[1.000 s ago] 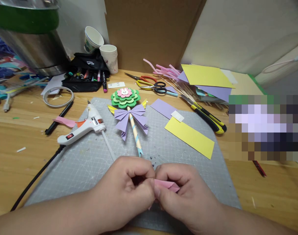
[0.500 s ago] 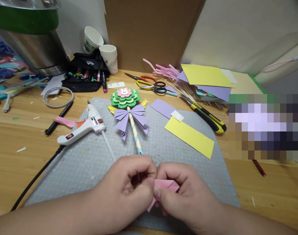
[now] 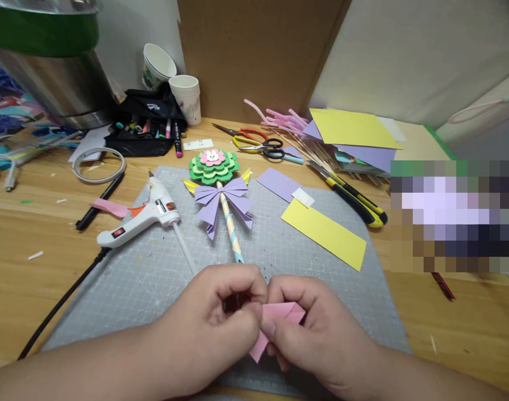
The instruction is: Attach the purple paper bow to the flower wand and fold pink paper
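Note:
Between my two hands is a folded piece of pink paper (image 3: 284, 312), with creased edges and a pointed lower corner. My left hand (image 3: 229, 317) pinches its left side, thumb against curled fingers. On the right side, my right hand (image 3: 304, 328) grips it with the thumb pressed on top and the fingers curled underneath. Part of the paper is hidden by both hands. Just beyond them lies a paper flower (image 3: 215, 167) with green layers and a pink rabbit centre, a purple pleated bow (image 3: 221, 195) and a blue-striped stick (image 3: 230, 228).
A grey cutting mat (image 3: 154, 301) lies beneath my hands. To the left is a white glue gun (image 3: 141, 223); to the right, a yellow paper strip (image 3: 324, 234) and a utility knife (image 3: 350, 197). Scissors (image 3: 267, 147), paper cups (image 3: 185, 97) and a marker pouch (image 3: 143, 128) stand further back.
The pink paper has shifted very slightly, and a little more of its lower point shows. Both hands keep nearly the same place and grip.

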`<state>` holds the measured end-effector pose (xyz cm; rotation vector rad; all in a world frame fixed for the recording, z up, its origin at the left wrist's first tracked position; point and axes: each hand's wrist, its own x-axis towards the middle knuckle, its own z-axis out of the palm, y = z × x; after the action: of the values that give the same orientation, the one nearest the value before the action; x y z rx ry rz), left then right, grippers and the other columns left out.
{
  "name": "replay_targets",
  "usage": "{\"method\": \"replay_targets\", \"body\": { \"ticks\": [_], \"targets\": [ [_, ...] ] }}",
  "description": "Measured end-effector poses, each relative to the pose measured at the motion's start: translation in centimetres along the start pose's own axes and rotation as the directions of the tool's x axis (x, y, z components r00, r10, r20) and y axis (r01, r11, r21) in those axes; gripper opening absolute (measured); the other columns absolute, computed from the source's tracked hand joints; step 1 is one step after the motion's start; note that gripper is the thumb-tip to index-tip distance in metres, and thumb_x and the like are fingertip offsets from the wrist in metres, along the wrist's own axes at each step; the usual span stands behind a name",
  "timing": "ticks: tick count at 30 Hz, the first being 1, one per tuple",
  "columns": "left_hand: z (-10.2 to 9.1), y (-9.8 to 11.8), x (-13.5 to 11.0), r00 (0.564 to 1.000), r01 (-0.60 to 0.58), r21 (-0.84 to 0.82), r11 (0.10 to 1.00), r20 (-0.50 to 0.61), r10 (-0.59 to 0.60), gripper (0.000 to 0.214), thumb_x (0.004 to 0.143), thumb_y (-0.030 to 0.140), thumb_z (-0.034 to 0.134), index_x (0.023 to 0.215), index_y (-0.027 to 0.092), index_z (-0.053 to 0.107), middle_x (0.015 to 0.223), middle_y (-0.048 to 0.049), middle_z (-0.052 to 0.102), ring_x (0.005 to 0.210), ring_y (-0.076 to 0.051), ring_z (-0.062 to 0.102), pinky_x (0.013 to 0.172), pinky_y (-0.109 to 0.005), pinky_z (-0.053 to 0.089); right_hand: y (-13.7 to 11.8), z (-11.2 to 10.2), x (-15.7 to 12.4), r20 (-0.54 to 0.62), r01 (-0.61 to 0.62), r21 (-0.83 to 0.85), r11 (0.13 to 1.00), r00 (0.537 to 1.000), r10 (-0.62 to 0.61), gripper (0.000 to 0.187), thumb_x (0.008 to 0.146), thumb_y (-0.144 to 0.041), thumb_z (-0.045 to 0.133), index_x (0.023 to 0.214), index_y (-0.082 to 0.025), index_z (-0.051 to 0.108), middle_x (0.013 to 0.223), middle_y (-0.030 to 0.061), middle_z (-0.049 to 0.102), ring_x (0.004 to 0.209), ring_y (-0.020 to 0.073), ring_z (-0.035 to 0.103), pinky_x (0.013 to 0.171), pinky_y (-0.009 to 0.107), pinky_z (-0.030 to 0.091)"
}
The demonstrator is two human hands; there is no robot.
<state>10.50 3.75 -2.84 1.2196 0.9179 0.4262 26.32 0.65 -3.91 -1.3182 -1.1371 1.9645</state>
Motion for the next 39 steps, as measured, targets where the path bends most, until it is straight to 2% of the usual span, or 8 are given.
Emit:
{"method": "replay_targets", "body": {
  "ticks": [7,14,18,21,23,31,39],
  "targets": [
    [-0.04,0.12,-0.31,1.000,-0.012,0.023,1.000,0.014,0.012,0.018,0.072,0.021,0.049,0.057,0.020,0.040,0.053,0.0063,0.040,0.053,-0.010,0.037,0.050,-0.022,0.031,0.22,0.03,0.04,0.011,-0.004,0.011,1.000,1.000,0.004,0.024,0.073,-0.029,0.064,0.060,-0.020,0.046,0.051,-0.0066,0.043,0.045,0.0074,0.034,0.044,0.021,0.025],
    [-0.10,-0.16,-0.21,1.000,-0.026,-0.071,0.997,0.011,0.027,0.014,0.074,0.018,0.048,0.061,0.020,0.043,0.055,0.0067,0.044,0.054,-0.010,0.041,0.052,-0.021,0.033,0.29,-0.11,0.00,-0.006,0.009,-0.008,1.000,1.000,-0.010,0.018,0.073,-0.029,0.058,0.063,-0.020,0.048,0.049,-0.0061,0.045,0.043,0.0080,0.035,0.044,0.022,0.027],
    [-0.04,-0.06,-0.06,1.000,-0.004,0.027,1.000,-0.005,0.004,0.016,0.073,0.019,0.048,0.059,0.020,0.041,0.054,0.0059,0.045,0.054,-0.010,0.041,0.051,-0.022,0.032,-0.01,-0.05,0.18,-0.048,0.095,-0.132,0.987,0.994,-0.102,0.018,0.075,-0.020,0.054,0.059,-0.020,0.047,0.053,-0.0051,0.044,0.051,0.0096,0.038,0.048,0.022,0.030],
    [-0.02,-0.02,-0.02,0.998,-0.045,0.165,0.985,-0.035,0.051,0.017,0.072,0.017,0.048,0.057,0.020,0.040,0.055,0.0055,0.044,0.055,-0.011,0.042,0.052,-0.023,0.032,-0.24,-0.07,0.16,-0.040,0.177,-0.196,0.964,0.981,-0.189,0.023,0.076,-0.014,0.053,0.054,-0.020,0.045,0.054,-0.0052,0.044,0.053,0.0094,0.039,0.049,0.021,0.032],
    [0.00,-0.03,-0.03,0.996,-0.074,0.186,0.980,-0.034,0.081,0.017,0.073,0.017,0.047,0.057,0.020,0.040,0.055,0.0057,0.043,0.055,-0.011,0.041,0.052,-0.023,0.032,-0.23,-0.06,0.02,-0.030,0.214,-0.182,0.960,0.974,-0.223,0.026,0.077,-0.014,0.051,0.052,-0.019,0.046,0.053,-0.0052,0.045,0.052,0.0090,0.039,0.049,0.021,0.032],
    [0.21,0.40,-0.13,0.998,-0.056,0.087,0.995,-0.017,0.057,0.019,0.073,0.019,0.049,0.056,0.020,0.040,0.053,0.0065,0.042,0.052,-0.009,0.037,0.048,-0.020,0.030,0.10,0.28,-0.25,-0.080,0.295,-0.106,0.950,0.950,-0.303,0.026,0.077,-0.015,0.052,0.052,-0.018,0.057,0.052,-0.0043,0.048,0.049,0.0086,0.040,0.047,0.021,0.032],
    [0.18,0.73,-0.42,0.999,-0.029,0.050,0.998,-0.025,0.030,0.016,0.069,0.018,0.047,0.055,0.020,0.040,0.053,0.0067,0.038,0.053,-0.009,0.033,0.049,-0.021,0.028,0.13,-0.06,-0.33,-0.142,0.287,-0.126,0.950,0.942,-0.304,0.022,0.075,-0.020,0.055,0.054,-0.018,0.062,0.050,-0.0030,0.049,0.047,0.0100,0.041,0.046,0.023,0.031]
  ]
}}
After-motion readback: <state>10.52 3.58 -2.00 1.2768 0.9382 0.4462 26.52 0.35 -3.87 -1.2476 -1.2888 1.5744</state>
